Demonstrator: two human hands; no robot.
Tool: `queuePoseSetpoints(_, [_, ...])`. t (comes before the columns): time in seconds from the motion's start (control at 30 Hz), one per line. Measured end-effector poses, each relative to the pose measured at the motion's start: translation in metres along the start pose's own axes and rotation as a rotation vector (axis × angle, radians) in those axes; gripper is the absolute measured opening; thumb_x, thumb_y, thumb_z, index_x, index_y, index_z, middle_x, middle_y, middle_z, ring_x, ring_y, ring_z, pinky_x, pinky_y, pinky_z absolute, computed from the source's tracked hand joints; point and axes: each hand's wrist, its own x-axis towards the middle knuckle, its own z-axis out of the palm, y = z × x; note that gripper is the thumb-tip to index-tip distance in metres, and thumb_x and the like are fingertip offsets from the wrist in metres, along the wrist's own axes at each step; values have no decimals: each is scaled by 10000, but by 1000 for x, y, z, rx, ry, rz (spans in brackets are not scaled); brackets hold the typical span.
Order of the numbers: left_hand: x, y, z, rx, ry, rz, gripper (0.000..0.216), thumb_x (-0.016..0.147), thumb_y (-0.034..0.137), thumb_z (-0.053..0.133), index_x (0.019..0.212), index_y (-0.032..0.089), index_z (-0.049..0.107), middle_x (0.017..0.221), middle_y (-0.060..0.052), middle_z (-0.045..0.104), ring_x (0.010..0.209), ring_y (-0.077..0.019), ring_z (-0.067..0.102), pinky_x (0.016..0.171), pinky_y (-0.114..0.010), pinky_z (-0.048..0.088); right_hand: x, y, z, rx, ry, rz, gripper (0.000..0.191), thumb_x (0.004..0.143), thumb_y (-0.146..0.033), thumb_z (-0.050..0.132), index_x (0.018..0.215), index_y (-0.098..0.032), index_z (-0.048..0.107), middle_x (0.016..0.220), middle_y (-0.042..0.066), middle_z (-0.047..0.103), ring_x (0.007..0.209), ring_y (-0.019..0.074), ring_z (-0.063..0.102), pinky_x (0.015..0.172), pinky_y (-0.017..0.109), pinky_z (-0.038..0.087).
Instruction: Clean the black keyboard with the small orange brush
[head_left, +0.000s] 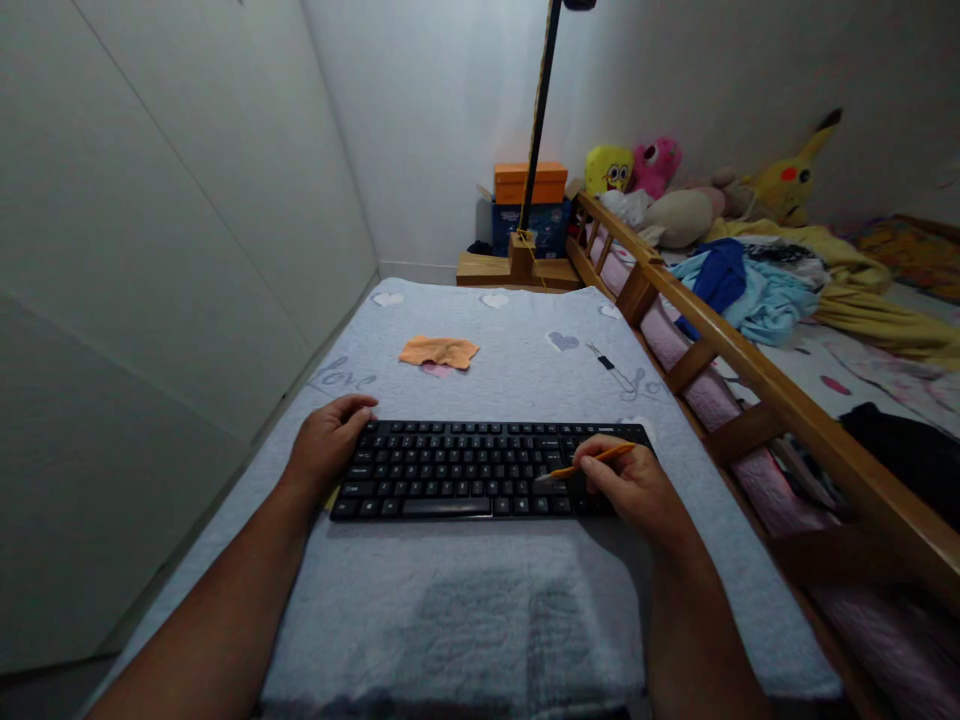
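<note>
A black keyboard (450,470) lies flat on the quilted cover, its keys facing up. My left hand (328,437) is closed on the keyboard's upper left end, thumb along the edge and the other fingers partly hidden. Over the number keys at the right, my right hand (626,480) pinches a slim small brush (611,453) with an orange handle. The brush's pale tip points left, at the keys near the right end of the letter block; whether it touches them I cannot tell.
An orange cloth (441,351) lies beyond the keyboard. To its right is a thin wire tool (611,367) with a black middle. A wooden bed rail (712,340) runs along the right. Boxes (530,184) and a dark pole (541,110) stand at the back.
</note>
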Motion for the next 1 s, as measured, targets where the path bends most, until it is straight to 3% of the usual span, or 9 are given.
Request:
queuePoseSetpoints(0.27, [0, -2, 0, -35, -17, -2, 455, 739, 501, 625, 1034, 186, 769, 865, -51, 768, 781, -244, 685, 716, -334, 510, 0, 4, -7, -99, 134, 11, 192, 758, -347, 581, 679, -194, 665, 550, -18, 511, 509, 136, 449, 491, 269, 312])
queuePoseSetpoints(0.47, [2, -5, 0, -32, -18, -1, 455, 741, 503, 626, 1035, 186, 768, 863, -52, 766, 783, -248, 685, 714, -336, 512, -3, 3, -10, -39, 323, -111, 205, 784, -347, 581, 640, -208, 629, 552, -17, 506, 539, 143, 471, 529, 271, 357])
queuePoseSetpoints(0.77, [2, -3, -1, -11, -16, 16, 446, 738, 494, 618, 1023, 186, 767, 866, -53, 761, 806, -251, 684, 738, -338, 514, -3, 1, 6, 64, 44, -87, 201, 846, -355, 601, 778, -189, 690, 618, -2, 584, 589, 155, 531, 561, 270, 396])
queuePoseSetpoints(0.87, [2, -4, 0, -1, -16, 12, 443, 744, 490, 615, 1028, 187, 769, 874, -52, 761, 813, -251, 682, 736, -338, 509, -2, 1, 7, -5, 48, -48, 217, 842, -365, 589, 758, -187, 682, 600, -7, 564, 554, 147, 503, 529, 269, 361])
queuePoseSetpoints(1.0, [3, -7, 1, -8, -8, 11, 443, 752, 493, 623, 1039, 190, 771, 886, -50, 762, 804, -246, 681, 742, -340, 506, -1, 2, 3, -134, 152, -58, 220, 822, -362, 574, 700, -197, 655, 549, -21, 514, 496, 135, 456, 490, 268, 320])
